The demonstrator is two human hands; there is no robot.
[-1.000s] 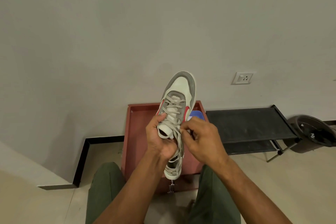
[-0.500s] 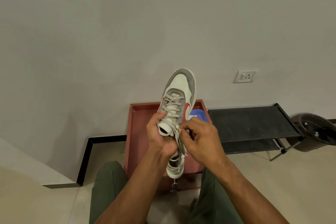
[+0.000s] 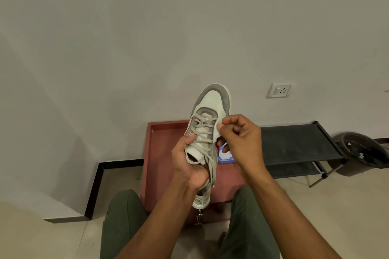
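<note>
Left hand (image 3: 189, 166) clamped round its collar, a grey-and-white sneaker (image 3: 213, 101) is held in the air above a red tray (image 3: 164, 153), toe pointing to 12 o'clock. At the shoe's 3 o'clock, the right hand (image 3: 242, 143) is closed in a pinch, apparently on the lace (image 3: 203, 130) at the eyelet row. A slow, even pull with the shoe steady should serve best. The tray holds a blue-lidded box (image 3: 226, 157). A dark bin (image 3: 362, 135), farther toward 3 o'clock, holds contents too dim to identify.

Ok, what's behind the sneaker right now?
Behind the sneaker: a red-brown tray and the wall. A blue-and-white object peeks out beside it, mostly covered by the shoe and the right hand, so I cannot identify it.
</note>
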